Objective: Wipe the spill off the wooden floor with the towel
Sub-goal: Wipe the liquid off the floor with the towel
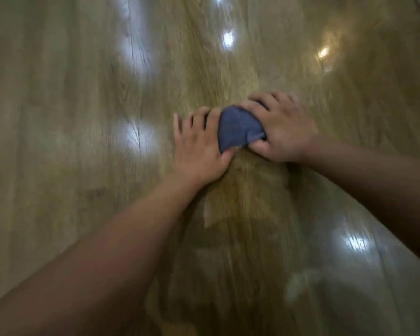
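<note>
A small bunched blue towel (238, 128) lies on the wooden floor (83, 141) in the middle of the view. My left hand (199, 146) lies flat with fingers spread, its index finger and thumb against the towel's left edge. My right hand (279, 128) covers the towel's right side, fingers curled over it and the thumb pinching its lower corner. Just below the towel, a darker, wet-looking patch (243, 204) stretches toward me; motion blur hides its outline.
Glossy wooden planks fill the whole view, with several bright light reflections (228, 38) on them. A pale blurred shape (301, 284) shows at the lower right. The picture is smeared by motion.
</note>
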